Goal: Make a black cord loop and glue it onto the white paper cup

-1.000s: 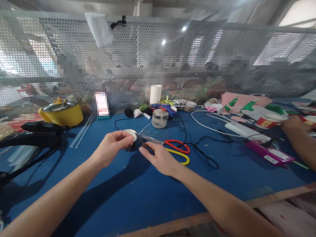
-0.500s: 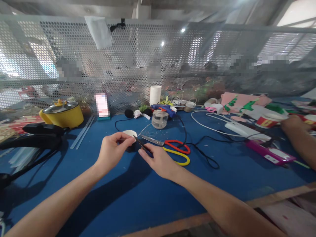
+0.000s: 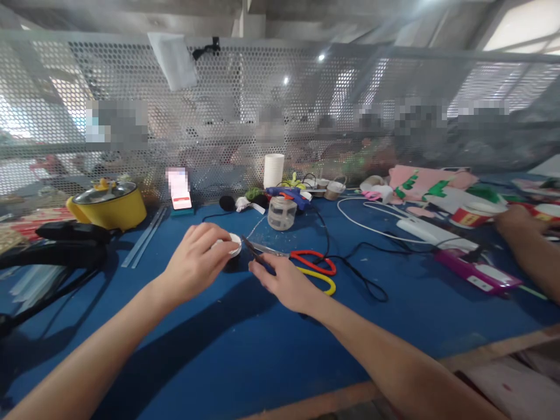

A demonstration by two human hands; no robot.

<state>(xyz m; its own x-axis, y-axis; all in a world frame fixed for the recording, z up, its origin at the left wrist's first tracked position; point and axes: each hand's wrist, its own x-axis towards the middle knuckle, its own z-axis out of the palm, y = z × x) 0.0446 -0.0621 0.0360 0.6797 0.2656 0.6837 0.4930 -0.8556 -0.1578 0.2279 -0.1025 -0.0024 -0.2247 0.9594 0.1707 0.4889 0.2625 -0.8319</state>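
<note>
My left hand (image 3: 195, 262) is curled around a small white round piece (image 3: 233, 244), gripping it just above the blue table (image 3: 245, 344). Close to its right, my right hand (image 3: 284, 284) pinches a small dark pair of snips (image 3: 252, 251) whose tip points at the white piece. Just behind my right hand lie scissors with red and yellow handles (image 3: 312, 266). A dark lump sits under the white piece, mostly hidden.
A clear jar (image 3: 280, 212) and blue glue gun (image 3: 286, 192) stand behind the hands. A yellow pot (image 3: 107, 205) is at the left, black cable (image 3: 354, 262) and a white power strip (image 3: 431, 230) at the right. Another person's arm (image 3: 531, 245) rests at far right. A perforated metal screen (image 3: 262, 116) backs the table.
My left hand has turned over and closed more around the white piece, lifting slightly. My right hand with the snips stays almost in place.
</note>
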